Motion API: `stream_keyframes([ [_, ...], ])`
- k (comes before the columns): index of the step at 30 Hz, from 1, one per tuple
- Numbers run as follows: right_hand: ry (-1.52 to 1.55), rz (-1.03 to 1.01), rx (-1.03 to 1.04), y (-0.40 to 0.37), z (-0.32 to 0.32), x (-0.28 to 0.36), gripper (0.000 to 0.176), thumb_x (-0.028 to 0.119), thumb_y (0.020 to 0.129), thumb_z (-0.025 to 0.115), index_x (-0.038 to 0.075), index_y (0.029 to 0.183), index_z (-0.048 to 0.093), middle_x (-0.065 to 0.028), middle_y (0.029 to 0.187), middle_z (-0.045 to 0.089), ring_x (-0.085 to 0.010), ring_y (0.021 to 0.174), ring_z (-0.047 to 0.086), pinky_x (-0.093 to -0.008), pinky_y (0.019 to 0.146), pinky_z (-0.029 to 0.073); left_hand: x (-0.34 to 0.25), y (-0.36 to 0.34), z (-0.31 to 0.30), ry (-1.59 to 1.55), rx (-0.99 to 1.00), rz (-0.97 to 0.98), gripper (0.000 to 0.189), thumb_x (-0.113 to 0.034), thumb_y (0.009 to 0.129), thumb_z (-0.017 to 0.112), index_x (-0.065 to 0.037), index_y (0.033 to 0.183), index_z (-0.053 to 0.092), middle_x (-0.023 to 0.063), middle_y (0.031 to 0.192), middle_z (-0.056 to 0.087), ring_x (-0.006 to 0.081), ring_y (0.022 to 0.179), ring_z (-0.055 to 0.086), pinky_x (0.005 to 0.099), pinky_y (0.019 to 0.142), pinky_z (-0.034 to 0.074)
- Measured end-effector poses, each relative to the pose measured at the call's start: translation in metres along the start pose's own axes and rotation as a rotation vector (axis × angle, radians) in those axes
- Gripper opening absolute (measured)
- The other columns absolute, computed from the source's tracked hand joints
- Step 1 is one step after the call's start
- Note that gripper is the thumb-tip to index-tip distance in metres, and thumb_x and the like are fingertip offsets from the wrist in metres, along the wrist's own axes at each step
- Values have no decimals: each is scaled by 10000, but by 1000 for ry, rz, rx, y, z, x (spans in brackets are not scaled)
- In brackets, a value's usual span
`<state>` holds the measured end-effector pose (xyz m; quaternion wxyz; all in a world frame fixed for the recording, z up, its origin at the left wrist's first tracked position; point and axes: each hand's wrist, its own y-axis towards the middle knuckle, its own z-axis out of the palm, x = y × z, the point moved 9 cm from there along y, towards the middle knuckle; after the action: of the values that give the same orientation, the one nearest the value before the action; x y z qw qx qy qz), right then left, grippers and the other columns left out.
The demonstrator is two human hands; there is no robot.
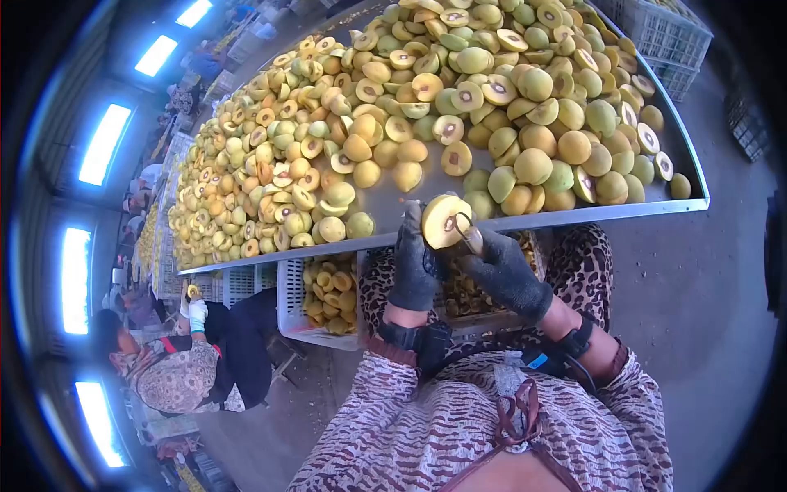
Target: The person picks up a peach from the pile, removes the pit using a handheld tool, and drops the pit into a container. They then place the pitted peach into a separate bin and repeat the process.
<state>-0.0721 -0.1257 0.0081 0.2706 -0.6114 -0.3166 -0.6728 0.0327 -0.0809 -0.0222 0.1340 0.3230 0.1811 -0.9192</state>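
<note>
My left hand (412,266), in a dark glove, grips a halved yellow peach (439,223) with its cut face and pit turned toward my right hand. My right hand (510,275), also gloved, is closed on a pitting tool (473,239) with a short handle and a curved metal loop. The loop touches the cut face beside the pit. Both hands are just in front of the near rim of a metal-edged table (574,217). Whole-looking and halved peaches (385,90) are heaped on it, many halves showing pits.
Below the table, a white plastic crate (287,305) holds pitted peach halves (332,289). Between my knees, a container holds small brown pieces (469,301), probably pits. A co-worker (176,377) sits at the left. Stacked crates (668,41) stand at the far right.
</note>
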Motion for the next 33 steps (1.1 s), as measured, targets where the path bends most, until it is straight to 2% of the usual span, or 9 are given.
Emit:
stream_keyframes([
  [9, 63, 31, -15, 2, -9, 14, 164, 83, 851, 622, -40, 959, 621, -113, 744, 611, -147, 720, 580, -330, 658, 480, -33, -16, 37, 456, 53, 447, 495, -381, 1035, 424, 40, 1267, 538, 114, 1181, 610, 178, 1082, 594, 311, 950, 478],
  [12, 427, 495, 0, -9, -3, -19, 116, 77, 855, 621, -24, 908, 600, -82, 692, 573, -143, 679, 568, -349, 607, 461, -43, -34, 44, 372, -37, 447, 463, -338, 1030, 452, 48, 1272, 532, 109, 1201, 600, 189, 1102, 582, 316, 969, 463],
  [14, -29, -82, -103, 5, -20, 7, 95, 72, 861, 623, -8, 859, 572, -73, 642, 539, -163, 609, 556, -383, 558, 442, -28, -30, 35, 326, 109, 199, 454, -318, 1027, 461, 42, 1299, 509, 101, 1213, 593, 184, 1094, 583, 320, 971, 463],
  [15, -31, -86, -99, 8, -22, 12, 95, 72, 861, 623, -8, 859, 572, -73, 642, 539, -163, 609, 556, -383, 558, 442, -28, -31, 27, 325, 109, 204, 454, -318, 1027, 461, 42, 1299, 509, 101, 1213, 593, 184, 1094, 583, 320, 971, 463],
  [17, -467, -203, -143, 8, -25, 38, 105, 75, 869, 624, 0, 839, 557, -107, 662, 569, -189, 588, 569, -387, 559, 445, -42, -43, 18, 1066, 3, 464, 460, -319, 1029, 458, 33, 1324, 485, 101, 1214, 592, 180, 1093, 587, 321, 982, 454],
  [18, -396, -109, -110, 7, -28, 28, 185, 63, 874, 626, -6, 1044, 606, -78, 706, 624, -103, 648, 587, -305, 584, 476, -37, -41, 14, 558, -9, 308, 466, -331, 1036, 436, 24, 1336, 473, 115, 1221, 591, 201, 1084, 600, 333, 974, 463],
  [21, -242, -125, -108, -7, -18, 31, 136, 92, 878, 627, -15, 959, 611, -189, 713, 598, -215, 619, 589, -374, 616, 466, -25, -30, 15, -75, 32, 94, 484, -362, 1039, 423, 24, 1325, 482, 139, 1245, 583, 236, 1111, 597, 352, 976, 478],
  [32, -208, -26, -27, -9, -11, 2, 175, 79, 864, 626, -39, 993, 622, -90, 770, 641, -104, 731, 555, -312, 668, 487, 8, -24, 15, -156, 33, 111, 452, -304, 1035, 452, 25, 1345, 461, 189, 1329, 531, 269, 1192, 559, 376, 1028, 463],
  [33, -207, -26, -25, -8, -9, -1, 175, 79, 864, 626, -39, 993, 622, -90, 770, 641, -104, 731, 555, -312, 668, 487, -5, -26, 12, 232, 13, 267, 451, -295, 1034, 455, 22, 1354, 453, 170, 1324, 535, 259, 1187, 557, 371, 1027, 459],
])
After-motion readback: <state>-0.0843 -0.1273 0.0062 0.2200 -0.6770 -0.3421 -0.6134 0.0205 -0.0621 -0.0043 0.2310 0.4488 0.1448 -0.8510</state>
